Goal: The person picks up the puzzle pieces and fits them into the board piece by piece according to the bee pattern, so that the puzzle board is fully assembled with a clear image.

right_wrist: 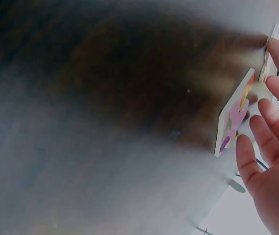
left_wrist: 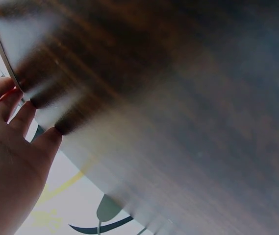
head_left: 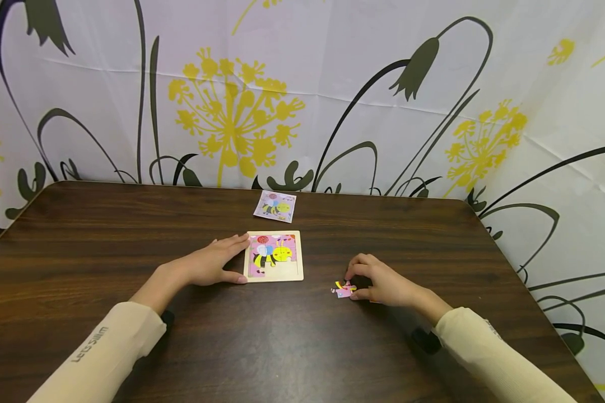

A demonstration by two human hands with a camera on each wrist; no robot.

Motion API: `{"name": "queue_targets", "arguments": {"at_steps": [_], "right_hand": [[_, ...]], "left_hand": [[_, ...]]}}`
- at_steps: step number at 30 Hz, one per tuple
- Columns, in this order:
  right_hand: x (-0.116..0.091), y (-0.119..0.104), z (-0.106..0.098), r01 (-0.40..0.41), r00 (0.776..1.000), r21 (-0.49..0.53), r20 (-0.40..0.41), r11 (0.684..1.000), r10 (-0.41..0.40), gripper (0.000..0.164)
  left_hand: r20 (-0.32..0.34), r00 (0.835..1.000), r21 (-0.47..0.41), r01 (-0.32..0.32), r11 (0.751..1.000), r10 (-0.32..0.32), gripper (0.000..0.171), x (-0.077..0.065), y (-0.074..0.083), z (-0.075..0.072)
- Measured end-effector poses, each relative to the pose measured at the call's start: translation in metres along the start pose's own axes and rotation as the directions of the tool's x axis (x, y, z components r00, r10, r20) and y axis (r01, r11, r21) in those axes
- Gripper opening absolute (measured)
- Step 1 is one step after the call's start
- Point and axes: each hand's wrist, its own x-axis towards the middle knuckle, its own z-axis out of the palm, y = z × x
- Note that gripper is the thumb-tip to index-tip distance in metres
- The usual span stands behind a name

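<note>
A square wooden jigsaw puzzle (head_left: pixel 299 254) with a bee picture lies on the table, bare wood showing at its lower right. My left hand (head_left: pixel 209 262) rests at its left side, thumb by the lower corner and straight fingers by the upper one. Right of the puzzle, my right hand (head_left: pixel 383 282) pinches a pink and yellow puzzle piece (head_left: pixel 344 290) between thumb and forefinger, low over the tabletop. Beneath the other fingers of that hand, another puzzle piece (right_wrist: pixel 235 115) with pink, orange and purple shows in the right wrist view; the hand mostly hides it from above.
Behind the puzzle lies a small picture card (head_left: pixel 275 206) of the same bee. The dark wooden table (head_left: pixel 131 224) ends at the back against a white curtain (head_left: pixel 343 112) printed with flowers.
</note>
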Motion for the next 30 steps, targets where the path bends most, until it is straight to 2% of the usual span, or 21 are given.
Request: {"name": "queue_targets", "arguments": {"at_steps": [11, 18, 30], "right_hand": [[-0.0007, 0.0026, 0.0038, 0.031, 0.998, -0.011, -0.052, 0.999, -0.032, 0.023], [0.0003, 0.0031, 0.0047, 0.053, 0.997, -0.022, -0.060, 0.998, -0.054, 0.021], [-0.0002, 0.0020, 0.0070, 0.084, 0.993, -0.063, -0.079, 0.995, -0.089, 0.022]], "left_hand": [[-0.009, 1.000, -0.007, -0.010, 1.000, 0.010, 0.083, 0.0006, -0.0004, 0.0016], [0.002, 1.000, 0.000, 0.007, 1.000, -0.007, 0.082, 0.0000, -0.0004, 0.0003], [0.000, 1.000, 0.000, -0.004, 1.000, 0.004, 0.082, -0.0007, 0.0013, -0.0006]]}}
